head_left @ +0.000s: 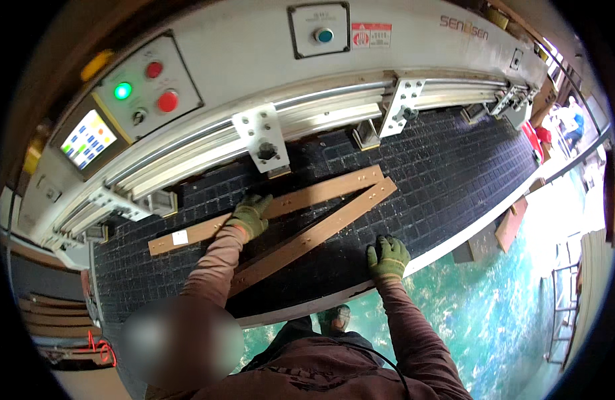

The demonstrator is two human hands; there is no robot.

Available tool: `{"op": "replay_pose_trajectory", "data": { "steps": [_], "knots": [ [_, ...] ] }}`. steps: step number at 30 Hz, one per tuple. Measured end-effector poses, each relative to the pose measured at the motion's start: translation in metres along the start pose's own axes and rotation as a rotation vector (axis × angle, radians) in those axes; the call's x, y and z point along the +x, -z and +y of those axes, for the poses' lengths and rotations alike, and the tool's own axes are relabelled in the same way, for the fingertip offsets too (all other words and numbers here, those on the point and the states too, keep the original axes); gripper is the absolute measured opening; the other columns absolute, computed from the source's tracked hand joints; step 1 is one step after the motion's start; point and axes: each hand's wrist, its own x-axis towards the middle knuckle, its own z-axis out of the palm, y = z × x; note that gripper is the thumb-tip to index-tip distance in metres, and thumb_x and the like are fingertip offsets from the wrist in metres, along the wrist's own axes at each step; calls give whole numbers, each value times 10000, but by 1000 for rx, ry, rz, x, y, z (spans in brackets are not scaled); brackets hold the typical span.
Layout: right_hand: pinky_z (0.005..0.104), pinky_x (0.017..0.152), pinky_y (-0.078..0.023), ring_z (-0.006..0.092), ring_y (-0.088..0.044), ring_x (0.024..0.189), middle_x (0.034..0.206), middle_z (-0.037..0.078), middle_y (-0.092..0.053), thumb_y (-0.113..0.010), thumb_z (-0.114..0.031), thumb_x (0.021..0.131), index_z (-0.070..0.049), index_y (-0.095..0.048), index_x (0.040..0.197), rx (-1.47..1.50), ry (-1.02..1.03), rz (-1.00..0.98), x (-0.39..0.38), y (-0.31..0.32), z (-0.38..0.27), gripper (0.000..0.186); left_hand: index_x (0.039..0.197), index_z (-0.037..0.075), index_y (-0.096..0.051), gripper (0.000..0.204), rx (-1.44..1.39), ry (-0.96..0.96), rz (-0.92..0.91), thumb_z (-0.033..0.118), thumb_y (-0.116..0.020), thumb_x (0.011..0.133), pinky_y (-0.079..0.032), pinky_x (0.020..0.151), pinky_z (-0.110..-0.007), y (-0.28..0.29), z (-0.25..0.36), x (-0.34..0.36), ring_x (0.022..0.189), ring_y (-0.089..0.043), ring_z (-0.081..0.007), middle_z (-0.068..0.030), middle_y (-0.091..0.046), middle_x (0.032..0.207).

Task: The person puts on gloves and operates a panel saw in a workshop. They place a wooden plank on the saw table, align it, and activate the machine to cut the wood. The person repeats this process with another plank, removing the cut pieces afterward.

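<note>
The far brown slat (321,192) lay slantwise on the black bed (447,160), a white label (180,237) near its left end. The gloved left hand (249,217) rested across its middle; whether the fingers clamped it or merely pressed on it, I could not tell. The near brown slat (314,233) slanted away beside it, the 2 right ends close, perhaps touching, so a push on the far slat risked knocking its neighbour askew. The left sleeve (214,270) passed close to the near slat's lower end; a careless drag could have swung it. The gloved right hand (389,257) lay palm down by the pale front rim (301,309), fingers slightly apart, gripping nothing visible. Beyond, 1 white bracket (261,137) stood near the left hand; with a green light (123,91) glowing, any powered movement might have pinched fingers.
</note>
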Motion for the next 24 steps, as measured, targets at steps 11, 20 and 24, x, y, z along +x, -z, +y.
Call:
{"op": "replay_pose_trajectory", "data": {
  "steps": [11, 20, 24],
  "knots": [
    [569, 1086, -408, 390, -594, 1261, 1261, 140, -678, -740, -437, 875, -135, -744, 1229, -3, -16, -10, 5, -6, 0, 465, 1507, 120, -587, 800, 43, 19, 168, 520, -782, 842, -282, 1272, -536, -14, -51, 87, 1473, -415, -440, -199, -526, 1557],
    [566, 1014, -450, 388, -627, 1189, 1214, 129, -688, -747, -396, 862, -145, -734, 1218, -52, 25, 3, 12, -4, -4, 436, 1340, 148, -697, 594, 267, 143, 127, 577, -704, 928, -368, 1176, -538, 16, -91, 105, 1389, -508, -371, -179, -591, 1471],
    [563, 1010, -453, 388, -632, 1178, 1193, 124, -695, -746, -381, 860, -140, -730, 1203, -35, 55, 41, 14, -4, -5, 419, 1384, 156, -658, 642, 251, 193, 151, 608, -685, 928, -355, 1191, -537, 12, -107, 135, 1410, -492, -367, -176, -573, 1497]
  ]
}}
